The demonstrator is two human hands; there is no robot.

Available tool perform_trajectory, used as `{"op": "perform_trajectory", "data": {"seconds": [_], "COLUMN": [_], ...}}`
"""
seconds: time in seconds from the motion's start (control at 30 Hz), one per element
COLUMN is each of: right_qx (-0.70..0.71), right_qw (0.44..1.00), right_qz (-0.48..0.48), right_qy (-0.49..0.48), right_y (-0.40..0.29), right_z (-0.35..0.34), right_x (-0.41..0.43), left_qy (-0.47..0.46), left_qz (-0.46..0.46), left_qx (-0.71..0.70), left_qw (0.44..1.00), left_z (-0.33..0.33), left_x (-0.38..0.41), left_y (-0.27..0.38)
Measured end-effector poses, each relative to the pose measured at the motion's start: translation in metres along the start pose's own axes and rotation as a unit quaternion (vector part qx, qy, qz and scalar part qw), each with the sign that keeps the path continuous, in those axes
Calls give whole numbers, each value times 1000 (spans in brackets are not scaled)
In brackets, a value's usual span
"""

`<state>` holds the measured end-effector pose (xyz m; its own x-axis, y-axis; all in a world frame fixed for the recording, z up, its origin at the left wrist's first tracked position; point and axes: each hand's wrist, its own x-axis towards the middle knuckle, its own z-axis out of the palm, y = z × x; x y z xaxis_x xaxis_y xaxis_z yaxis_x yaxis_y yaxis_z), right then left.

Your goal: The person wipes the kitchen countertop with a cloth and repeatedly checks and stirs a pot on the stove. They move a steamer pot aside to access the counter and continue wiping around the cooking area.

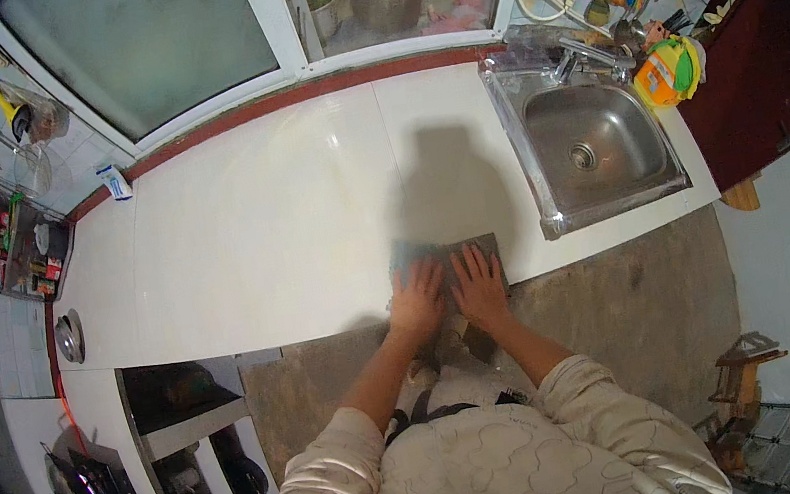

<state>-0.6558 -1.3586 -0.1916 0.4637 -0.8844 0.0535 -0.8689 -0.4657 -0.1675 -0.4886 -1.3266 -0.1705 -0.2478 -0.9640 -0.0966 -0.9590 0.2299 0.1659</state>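
Observation:
A grey cloth [441, 244] lies spread on the white tiled countertop [249, 229], close to its front edge. My left hand [418, 300] rests on the left half of this cloth, fingers pointing away from me. On the right half, my right hand [477, 282] lies flat with its fingers spread. Both palms are down, and neither hand's fingers are visibly curled around the fabric. The cloth's left side looks blurred. Beyond it, a shadow falls across the counter.
A stainless steel sink [595, 135] with a faucet [596, 59] is set in at the right, beside a yellow-orange container [670, 72]. A small packet [114, 182] stands at the back left. A metal lid [69, 338] lies at the left end, near a stove [107, 488].

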Motion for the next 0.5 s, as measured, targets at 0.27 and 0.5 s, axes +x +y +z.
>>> {"op": "perform_trajectory", "data": {"seconds": [0.27, 0.5], "right_qx": [-17, -10], "right_qw": [999, 999], "right_qz": [-15, -28], "right_qy": [-34, -39], "right_y": [-30, -22], "right_z": [1, -1], "right_x": [-10, -11], "left_qy": [5, -6], "left_qz": [-21, -18], "left_qx": [-54, -4], "left_qw": [998, 1000], "left_z": [3, 7], "left_x": [-33, -33], "left_y": [-14, -12]}}
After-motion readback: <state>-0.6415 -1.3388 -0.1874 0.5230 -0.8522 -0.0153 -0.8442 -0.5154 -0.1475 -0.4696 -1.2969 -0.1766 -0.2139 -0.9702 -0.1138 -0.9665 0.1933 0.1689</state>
